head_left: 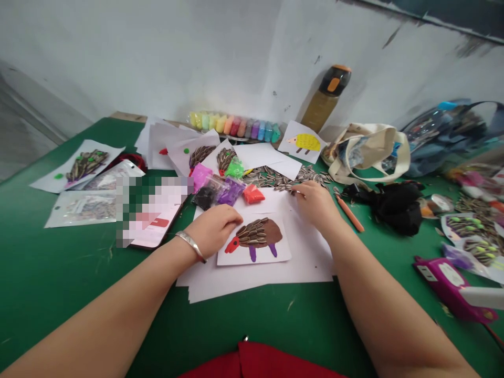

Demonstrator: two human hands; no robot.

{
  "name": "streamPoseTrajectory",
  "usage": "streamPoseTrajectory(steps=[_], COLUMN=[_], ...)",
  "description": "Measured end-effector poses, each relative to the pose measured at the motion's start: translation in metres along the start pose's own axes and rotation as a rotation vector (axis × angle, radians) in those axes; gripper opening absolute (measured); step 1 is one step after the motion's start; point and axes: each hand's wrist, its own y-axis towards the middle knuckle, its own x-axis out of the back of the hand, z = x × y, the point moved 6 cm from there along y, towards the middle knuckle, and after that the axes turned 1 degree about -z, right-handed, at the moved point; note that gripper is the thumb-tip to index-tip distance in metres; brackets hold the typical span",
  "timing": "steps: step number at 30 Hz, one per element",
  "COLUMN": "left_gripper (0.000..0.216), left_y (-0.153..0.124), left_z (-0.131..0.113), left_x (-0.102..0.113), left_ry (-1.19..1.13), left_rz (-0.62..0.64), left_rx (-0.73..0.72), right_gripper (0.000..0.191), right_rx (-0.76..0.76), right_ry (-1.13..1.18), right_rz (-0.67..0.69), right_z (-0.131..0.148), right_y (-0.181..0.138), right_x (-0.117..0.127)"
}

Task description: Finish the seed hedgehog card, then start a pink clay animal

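Observation:
A white card (281,257) lies on loose paper and bears a clay hedgehog with a brown body (273,233), red head and purple legs. Striped sunflower seeds (252,233) cover the left part of its back in overlapping rows. My left hand (212,228), a silver bangle at the wrist, rests by the card's upper left side with its fingers curled together; whatever may be in them is hidden. Beyond the card, my right hand (313,205) reaches to the near edge of a loose seed pile (311,176), its fingertips pinched on a seed.
Bags of coloured clay (230,191) lie behind the card. A phone (161,212) and seed packets (84,207) are on the left. An orange pen-like tool (350,212), a black cloth item (401,207) and a purple case (452,289) lie right. A bottle (325,100) stands by the wall.

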Motion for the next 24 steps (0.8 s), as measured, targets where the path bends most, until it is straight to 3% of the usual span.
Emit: streamPoseTrajectory(steps=[4, 8, 15, 17, 20, 24], left_gripper=[0.025, 0.024, 0.022, 0.022, 0.021, 0.021], left_y=[0.000, 0.001, 0.000, 0.000, 0.000, 0.001], left_z=[-0.002, -0.002, -0.002, -0.002, -0.002, -0.003], left_x=[0.000, 0.000, -0.001, -0.001, -0.001, -0.002], left_ry=[0.004, 0.002, 0.016, 0.012, 0.012, 0.027], left_rz=[0.004, -0.006, -0.001, -0.006, -0.009, 0.007], left_rx=[-0.011, -0.014, -0.021, -0.023, -0.026, -0.020], right_gripper=[0.030, 0.026, 0.026, 0.023, 0.016, 0.018], right_rx=[0.097, 0.097, 0.019, -0.041, -0.127, -0.078], right_ry=[-0.090, -0.163, 0.124, 0.307, 0.558, 0.587], right_rz=[0.006, -0.019, -0.213, -0.175, 0.058, 0.224], right_z=[0.005, 0.004, 0.017, 0.025, 0.043, 0.067], right_y=[-0.001, -0.003, -0.013, -0.018, -0.029, -0.048], right_x=[-0.010, -0.011, 0.017, 0.025, 0.022, 0.013])
